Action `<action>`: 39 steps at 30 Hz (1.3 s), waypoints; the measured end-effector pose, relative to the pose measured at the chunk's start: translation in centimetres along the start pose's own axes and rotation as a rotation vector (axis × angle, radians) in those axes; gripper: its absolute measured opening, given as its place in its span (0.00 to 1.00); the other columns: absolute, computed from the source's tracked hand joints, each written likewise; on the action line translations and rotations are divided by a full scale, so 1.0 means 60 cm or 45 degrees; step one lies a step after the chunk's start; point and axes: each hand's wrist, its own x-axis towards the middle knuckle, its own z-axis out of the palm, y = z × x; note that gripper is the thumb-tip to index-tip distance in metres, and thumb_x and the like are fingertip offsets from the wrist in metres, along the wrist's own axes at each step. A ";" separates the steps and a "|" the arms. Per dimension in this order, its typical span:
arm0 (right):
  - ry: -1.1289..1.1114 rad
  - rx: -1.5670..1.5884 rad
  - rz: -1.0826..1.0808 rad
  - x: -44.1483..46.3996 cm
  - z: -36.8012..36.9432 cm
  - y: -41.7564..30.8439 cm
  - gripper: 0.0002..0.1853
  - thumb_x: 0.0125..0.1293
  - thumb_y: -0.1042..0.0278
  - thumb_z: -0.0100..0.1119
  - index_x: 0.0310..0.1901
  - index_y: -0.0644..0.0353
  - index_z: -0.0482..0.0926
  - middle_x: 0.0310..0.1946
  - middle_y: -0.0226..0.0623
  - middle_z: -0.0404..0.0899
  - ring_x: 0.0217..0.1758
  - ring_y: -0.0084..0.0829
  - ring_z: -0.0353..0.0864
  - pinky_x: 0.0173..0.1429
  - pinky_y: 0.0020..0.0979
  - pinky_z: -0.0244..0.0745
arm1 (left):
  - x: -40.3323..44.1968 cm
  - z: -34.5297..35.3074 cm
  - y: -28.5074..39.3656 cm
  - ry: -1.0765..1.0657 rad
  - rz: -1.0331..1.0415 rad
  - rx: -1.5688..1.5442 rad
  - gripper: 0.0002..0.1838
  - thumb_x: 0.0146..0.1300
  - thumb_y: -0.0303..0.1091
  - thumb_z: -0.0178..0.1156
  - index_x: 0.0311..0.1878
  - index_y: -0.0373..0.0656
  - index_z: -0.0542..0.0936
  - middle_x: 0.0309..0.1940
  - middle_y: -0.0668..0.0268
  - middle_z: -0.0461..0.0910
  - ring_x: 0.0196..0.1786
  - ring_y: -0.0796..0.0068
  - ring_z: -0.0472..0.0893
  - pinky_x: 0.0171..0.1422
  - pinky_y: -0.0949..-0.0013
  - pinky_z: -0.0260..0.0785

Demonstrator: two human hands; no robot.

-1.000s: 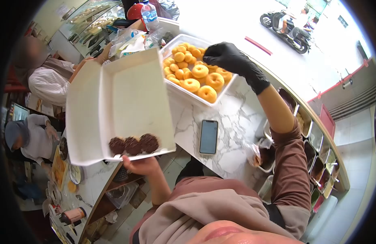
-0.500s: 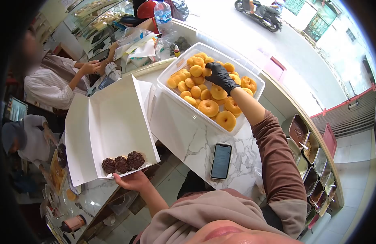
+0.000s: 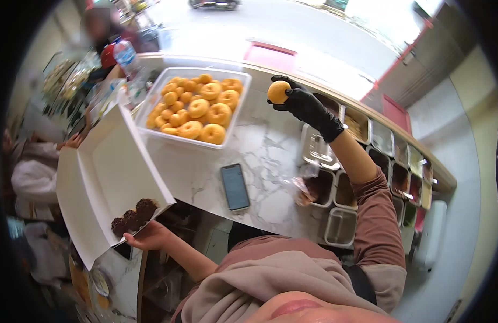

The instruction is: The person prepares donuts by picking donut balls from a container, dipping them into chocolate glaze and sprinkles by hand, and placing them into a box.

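Note:
My right hand (image 3: 312, 112), in a black glove, pinches a small round golden doughnut (image 3: 279, 92) between its fingers. It is raised over the counter, near the back row of topping containers. To its left stands a clear plastic tub (image 3: 239, 114) with many plain doughnuts (image 3: 198, 108), some ringed and some ball-shaped. My bare left hand (image 3: 150, 236) grips the near edge of an open white cardboard box (image 3: 118, 167), which is tilted. Three dark, chocolate-coated doughnut balls (image 3: 135, 217) sit in a row along the box's near edge, just above that hand.
A phone (image 3: 235, 187) lies on the marble counter (image 3: 265, 134). Metal containers of toppings (image 3: 319, 148) fill the counter's right side, with a plastic bag (image 3: 300, 188) beside them. A water bottle (image 3: 125, 55) stands behind the tub. Another person (image 3: 36, 172) is at the left.
My right hand has left the tub with a ball-shaped doughnut and moved right, toward the toppings. The view has turned right. My left hand still holds the box.

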 end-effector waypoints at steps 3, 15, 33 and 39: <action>0.304 -0.227 -0.150 -0.175 -0.026 -0.057 0.24 0.56 0.63 0.51 0.54 0.59 0.60 0.45 0.37 0.68 0.48 0.32 0.70 0.50 0.33 0.69 | -0.033 -0.012 0.000 -0.217 -0.047 -0.059 0.17 0.47 0.37 0.51 0.39 0.36 0.69 0.36 0.54 0.72 0.40 0.61 0.74 0.47 0.59 0.69; 1.099 -1.073 0.053 -0.734 -0.269 -0.129 0.20 0.44 0.75 0.61 0.43 0.62 0.73 0.37 0.30 0.75 0.39 0.19 0.73 0.45 0.20 0.70 | -0.193 0.009 0.003 -0.187 0.089 -0.087 0.19 0.42 0.32 0.56 0.42 0.44 0.70 0.41 0.60 0.72 0.45 0.64 0.72 0.51 0.63 0.63; 0.939 -2.070 0.386 -0.776 -0.349 -0.054 0.14 0.35 0.72 0.62 0.29 0.58 0.75 0.30 0.42 0.75 0.37 0.40 0.74 0.42 0.32 0.69 | -0.227 0.051 -0.002 -0.266 0.102 -0.033 0.17 0.42 0.34 0.56 0.38 0.39 0.72 0.38 0.59 0.74 0.42 0.63 0.74 0.47 0.64 0.66; 1.277 -1.374 0.220 -0.791 -0.340 -0.093 0.16 0.39 0.72 0.63 0.34 0.62 0.75 0.27 0.35 0.76 0.32 0.23 0.75 0.40 0.23 0.70 | -0.224 0.053 -0.012 -0.242 0.105 -0.015 0.18 0.41 0.33 0.56 0.39 0.39 0.72 0.39 0.58 0.74 0.41 0.63 0.74 0.47 0.63 0.66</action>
